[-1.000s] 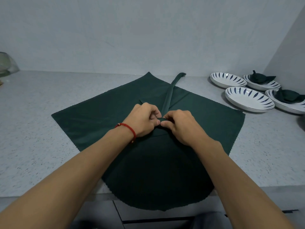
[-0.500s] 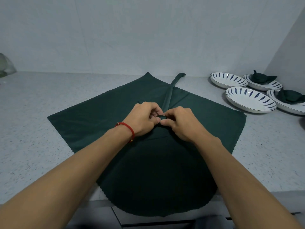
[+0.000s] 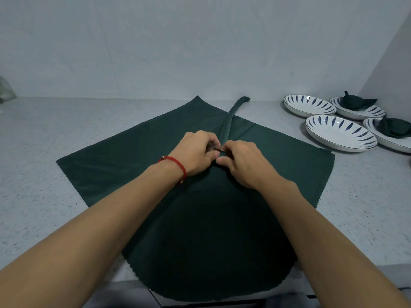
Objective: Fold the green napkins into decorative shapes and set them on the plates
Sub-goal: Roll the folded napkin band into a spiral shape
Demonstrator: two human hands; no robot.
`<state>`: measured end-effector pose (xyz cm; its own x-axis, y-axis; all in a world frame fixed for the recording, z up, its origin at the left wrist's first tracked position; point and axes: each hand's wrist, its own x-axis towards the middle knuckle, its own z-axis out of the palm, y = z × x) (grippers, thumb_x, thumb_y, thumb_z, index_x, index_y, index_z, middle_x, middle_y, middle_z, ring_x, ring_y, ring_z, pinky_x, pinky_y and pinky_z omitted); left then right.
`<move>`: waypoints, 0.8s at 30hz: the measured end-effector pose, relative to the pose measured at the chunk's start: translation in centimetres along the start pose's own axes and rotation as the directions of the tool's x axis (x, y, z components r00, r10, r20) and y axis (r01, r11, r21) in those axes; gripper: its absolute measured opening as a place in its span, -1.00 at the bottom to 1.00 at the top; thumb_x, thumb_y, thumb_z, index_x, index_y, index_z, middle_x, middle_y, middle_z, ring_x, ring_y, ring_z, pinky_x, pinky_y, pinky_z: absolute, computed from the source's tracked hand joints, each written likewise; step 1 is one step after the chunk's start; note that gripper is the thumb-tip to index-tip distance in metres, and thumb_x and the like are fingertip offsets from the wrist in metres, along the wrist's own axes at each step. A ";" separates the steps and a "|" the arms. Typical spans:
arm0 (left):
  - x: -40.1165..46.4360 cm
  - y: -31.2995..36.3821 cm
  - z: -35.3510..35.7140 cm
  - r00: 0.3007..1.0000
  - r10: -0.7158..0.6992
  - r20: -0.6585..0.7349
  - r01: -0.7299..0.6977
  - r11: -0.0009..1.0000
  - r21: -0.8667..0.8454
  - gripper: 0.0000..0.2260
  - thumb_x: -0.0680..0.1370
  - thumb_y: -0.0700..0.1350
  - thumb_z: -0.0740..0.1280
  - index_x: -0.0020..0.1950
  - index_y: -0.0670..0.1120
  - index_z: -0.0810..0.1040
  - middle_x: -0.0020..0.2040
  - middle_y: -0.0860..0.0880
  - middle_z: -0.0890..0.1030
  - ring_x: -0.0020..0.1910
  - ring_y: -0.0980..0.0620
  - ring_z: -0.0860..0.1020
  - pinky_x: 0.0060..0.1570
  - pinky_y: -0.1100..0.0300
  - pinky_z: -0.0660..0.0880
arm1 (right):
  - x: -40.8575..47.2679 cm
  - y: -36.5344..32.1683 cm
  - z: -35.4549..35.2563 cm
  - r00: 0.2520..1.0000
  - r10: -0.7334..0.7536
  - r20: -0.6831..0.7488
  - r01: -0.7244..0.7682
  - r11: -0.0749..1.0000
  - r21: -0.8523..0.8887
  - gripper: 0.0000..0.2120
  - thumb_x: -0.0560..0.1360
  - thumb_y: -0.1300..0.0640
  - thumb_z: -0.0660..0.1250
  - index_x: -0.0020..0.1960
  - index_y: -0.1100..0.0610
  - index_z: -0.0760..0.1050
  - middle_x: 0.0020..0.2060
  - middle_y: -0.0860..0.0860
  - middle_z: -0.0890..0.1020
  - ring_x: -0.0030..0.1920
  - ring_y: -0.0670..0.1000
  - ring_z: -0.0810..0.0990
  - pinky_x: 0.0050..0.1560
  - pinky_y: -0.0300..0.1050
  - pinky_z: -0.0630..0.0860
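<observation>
Cloth: large dark green fabric napkin with pinked edges [image 3: 124, 165], spread flat on the speckled grey countertop [image 3: 37, 196] at centre frame; its near edge hangs over the counter's front lip at the bottom.
Strip: a narrow rolled or folded band of the same green fabric [image 3: 229, 121] runs from the hands toward upper centre, its tip lying past the napkin's far edge.
Left hand [image 3: 195, 154]: fingers curled, pinching the gathered cloth at the napkin's centre; thin red cord bracelet [image 3: 175, 163] on the wrist.
Right hand [image 3: 242, 163]: fingers curled likewise, pinching the same bunch; thumb tips of both hands almost meet.
Plates: four white shallow plates with dark blue leaf pattern at right frame. Two nearer centre, the upper one [image 3: 309, 105] and the lower one [image 3: 340, 132], hold nothing; two at the far right edge each carry a finished folded green napkin [image 3: 355, 101].
Step (judged): forming a knot or twist at the base of the strip.
Handling (judged): light, limp, slightly grippy cloth; holds no crease unaided, so folds spring loose if released.
Hold point (judged): grip close at the gather, not the loose corners.
Risk (judged): overhanging edge may drag the cloth off.
</observation>
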<state>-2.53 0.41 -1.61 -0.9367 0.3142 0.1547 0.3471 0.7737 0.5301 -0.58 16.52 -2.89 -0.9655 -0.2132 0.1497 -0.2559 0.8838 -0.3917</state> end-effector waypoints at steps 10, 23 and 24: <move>2.6 0.1 -1.3 0.985 -0.059 0.165 0.055 0.998 0.028 -0.90 0.59 -0.10 0.35 0.03 0.01 0.66 -0.12 0.02 0.68 -0.13 0.10 0.59 -0.03 0.24 0.46 | 0.1 1.0 0.7 0.998 -0.033 -0.061 0.039 0.994 0.106 -0.55 0.50 -0.03 0.48 0.26 0.11 0.40 0.01 0.01 0.57 0.02 0.06 0.53 0.06 0.00 0.47; 3.3 -1.1 0.1 0.995 0.055 0.089 -0.064 0.993 0.100 -0.68 0.55 -0.07 0.42 0.30 0.02 0.57 0.15 0.00 0.62 0.14 0.05 0.52 0.09 0.27 0.38 | 3.4 1.5 -1.1 0.993 0.077 0.090 -0.082 0.995 0.056 -0.75 0.63 -0.03 0.28 0.01 0.17 0.52 -0.10 0.12 0.63 -0.09 0.17 0.60 -0.04 0.03 0.54; 3.6 -1.1 0.0 0.995 0.045 0.091 -0.054 0.993 0.105 -0.69 0.55 -0.05 0.42 0.29 0.01 0.57 0.13 -0.01 0.61 0.15 0.03 0.53 0.08 0.26 0.39 | 3.4 1.7 -1.2 0.993 0.079 0.091 -0.088 0.992 0.094 -0.76 0.64 -0.01 0.26 0.02 0.16 0.56 -0.13 0.12 0.66 -0.14 0.16 0.62 -0.03 0.03 0.59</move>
<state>-6.23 0.69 -1.67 -0.9122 0.3970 0.1017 0.4001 0.8089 0.4308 -4.27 17.83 -1.94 -0.9831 -0.1798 0.0348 -0.1738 0.8559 -0.4871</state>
